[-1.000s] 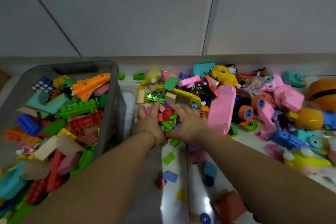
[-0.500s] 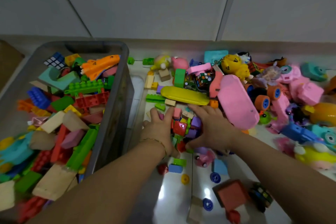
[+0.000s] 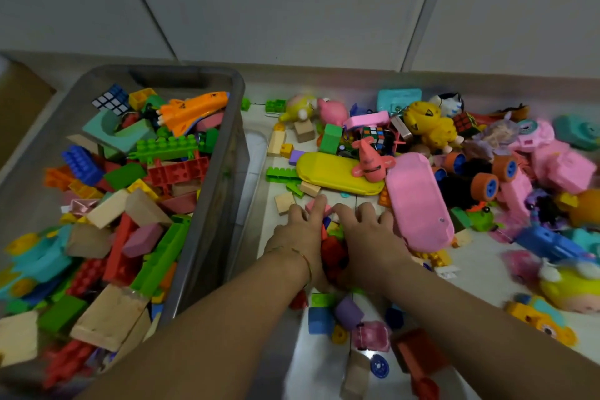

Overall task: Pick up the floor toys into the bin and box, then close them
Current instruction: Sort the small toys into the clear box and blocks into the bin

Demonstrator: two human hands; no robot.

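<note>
Since the frame half a second earlier, we see the two hands drawn closer together and back toward the near side, so that the loose heap between them is now pressed into a tight clump. Left hand (image 3: 300, 239), with a thin bracelet (image 3: 303, 256) at the wrist, and right hand (image 3: 370, 237) lie side by side on the floor (image 3: 487, 269). Each is cupped with fingers bent over the small bricks (image 3: 331, 247). Both grasp that clump, the left on its left flank and the right on its right flank, with fingertips nearly meeting at the far side. The bricks sit directly between the palms and are largely hidden; only red, blue, yellow and green corners show in the gap.

We judge the bricks to be light, rigid, smooth-faced plastic. None should crush, but a loose handful has no cohesion, and pieces may slip out underneath or at the near side. The best hold is therefore low, with the edges of the hands against the floor and the palms squeezing inward, lifting as one scoop.

The bin (image 3: 238, 153), open and already well filled, stands just left of the left hand. A purple block (image 3: 349, 312) lies astray near the wrists. The yellow case (image 3: 324, 172) and pink case (image 3: 418, 204) lie just beyond the fingertips, far and right.
</note>
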